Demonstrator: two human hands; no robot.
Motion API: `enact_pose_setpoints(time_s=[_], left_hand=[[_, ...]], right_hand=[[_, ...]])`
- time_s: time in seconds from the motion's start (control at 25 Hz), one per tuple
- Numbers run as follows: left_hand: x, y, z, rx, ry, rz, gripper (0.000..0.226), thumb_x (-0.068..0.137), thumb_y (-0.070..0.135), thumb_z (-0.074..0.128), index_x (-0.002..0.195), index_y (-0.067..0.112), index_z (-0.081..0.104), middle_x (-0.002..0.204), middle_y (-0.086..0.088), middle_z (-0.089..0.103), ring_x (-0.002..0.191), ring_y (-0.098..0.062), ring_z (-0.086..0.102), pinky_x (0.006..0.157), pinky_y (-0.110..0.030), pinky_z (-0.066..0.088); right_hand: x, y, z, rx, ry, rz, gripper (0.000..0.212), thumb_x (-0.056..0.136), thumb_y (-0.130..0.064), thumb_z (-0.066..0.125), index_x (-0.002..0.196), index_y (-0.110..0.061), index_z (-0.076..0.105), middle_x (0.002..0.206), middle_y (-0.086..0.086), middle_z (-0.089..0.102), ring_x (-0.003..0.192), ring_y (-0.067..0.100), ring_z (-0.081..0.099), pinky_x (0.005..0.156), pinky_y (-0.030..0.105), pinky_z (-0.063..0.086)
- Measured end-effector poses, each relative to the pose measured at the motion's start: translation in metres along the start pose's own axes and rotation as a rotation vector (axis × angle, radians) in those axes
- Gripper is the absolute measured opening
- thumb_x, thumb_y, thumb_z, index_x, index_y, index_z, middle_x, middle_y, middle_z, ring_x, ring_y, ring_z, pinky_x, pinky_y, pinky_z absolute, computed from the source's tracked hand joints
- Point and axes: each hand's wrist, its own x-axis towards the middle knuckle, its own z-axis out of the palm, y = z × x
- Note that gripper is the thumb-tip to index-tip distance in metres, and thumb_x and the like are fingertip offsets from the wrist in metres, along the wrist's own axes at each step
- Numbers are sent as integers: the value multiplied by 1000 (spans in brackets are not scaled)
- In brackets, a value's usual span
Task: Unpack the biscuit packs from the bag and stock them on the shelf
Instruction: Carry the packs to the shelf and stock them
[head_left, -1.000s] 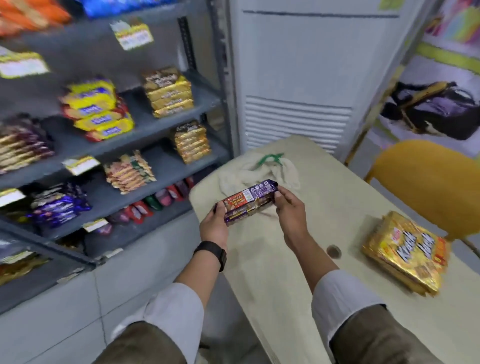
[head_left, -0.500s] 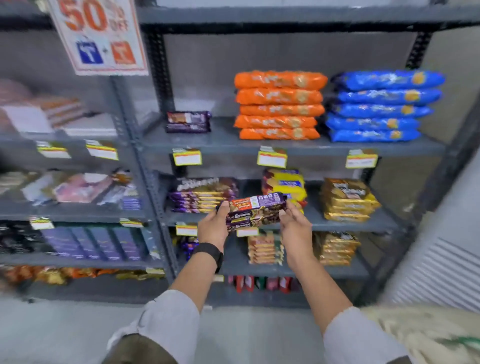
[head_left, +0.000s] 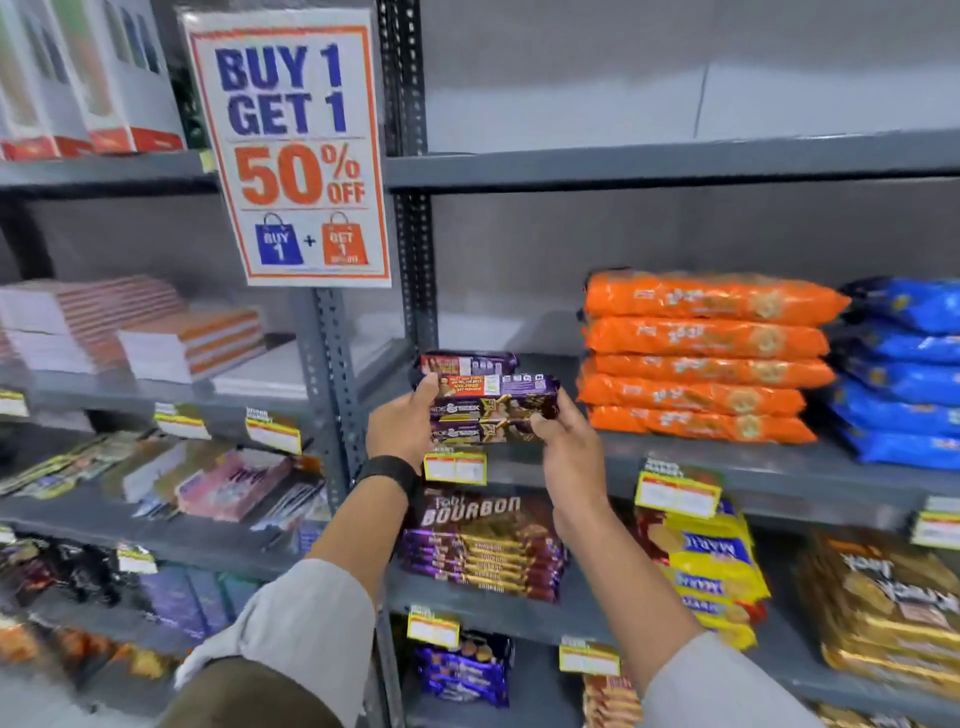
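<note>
I hold a bundle of dark purple and brown biscuit packs (head_left: 493, 408) by its two ends, my left hand (head_left: 402, 431) on the left end and my right hand (head_left: 566, 449) on the right end. The bundle is level, at the front edge of a grey shelf (head_left: 727, 467). Just behind it on that shelf lies another pack of the same kind (head_left: 470, 362). The bag is out of view.
To the right on the same shelf stand a stack of orange packs (head_left: 701, 358) and blue packs (head_left: 904, 369). Below are Bourbon packs (head_left: 478, 551), yellow packs (head_left: 711, 566) and brown-gold packs (head_left: 883, 597). A promotion sign (head_left: 291, 150) hangs on the upright. Notebooks (head_left: 156, 332) fill the left bay.
I have turned from the table to the shelving and come closer. Both hands have lifted the bundle from the lower shelf level up to the shelf with the matching pack.
</note>
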Motion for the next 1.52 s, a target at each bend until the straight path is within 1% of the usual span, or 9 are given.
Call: enact_pose_setpoints(time_s=[0.24,0.44,0.72,1.0,1.16,1.24,1.32,1.4,1.52], left_hand=[[90,11,13,55,22,-7,65,71,78,57,67,13,69,84,-15,77,86,-33,75,86,-54,59],[139,8,18,63,-39,-54,49,87,60,59,81,12,67,100,-19,75,97,-34,72,89,-55,59],[162,-9,22,49,-107,-63,45,93,57,56,77,15,66,89,-14,77,91,-33,72,91,-52,58],[165,-13,21,59,-116,-1,45,90,62,57,79,19,68,81,-5,75,84,-29,73,88,-50,60],[167,-19,16,31,-81,-42,94,61,93,50,127,28,66,116,-1,75,106,-26,70,99,-48,54],[143,-17,12,130,17,34,93,73,90,43,143,31,53,140,-6,62,128,-30,58,111,-50,43],[89,-15,18,259,109,289,71,96,66,41,154,26,38,162,-7,36,149,-27,33,122,-46,25],[16,-27,41,250,-13,591,62,103,54,39,158,27,29,169,3,18,155,-12,12,125,-36,12],[-75,-67,89,47,-393,558,62,100,57,37,157,34,30,166,13,22,152,1,17,126,-35,17]], right_hand=[[73,9,43,-25,-2,79,49,101,-16,54,148,-28,50,139,-10,57,117,5,55,92,22,39],[94,24,68,-71,30,99,39,101,-13,52,126,-43,58,102,-24,66,91,-10,54,70,12,38],[106,36,86,-128,79,105,35,101,-17,52,122,-44,59,115,-14,68,104,-2,58,74,16,40],[108,44,90,-267,87,109,73,89,-32,61,156,-37,33,143,-6,56,127,13,54,109,39,42],[105,43,83,-294,108,113,84,90,-36,62,160,-37,15,163,-5,34,147,18,35,121,49,31],[94,41,76,-330,129,42,81,93,-35,63,159,-40,16,166,-3,29,151,18,29,122,50,29],[72,38,64,-416,156,-141,77,97,-31,62,159,-39,18,165,-3,28,151,14,28,122,46,30],[42,34,38,-605,168,-333,75,100,-27,59,162,-31,17,165,-6,25,151,7,24,123,29,25],[-13,33,-42,-882,231,-365,71,104,-30,53,162,-26,14,163,-4,28,147,1,23,111,3,14]])
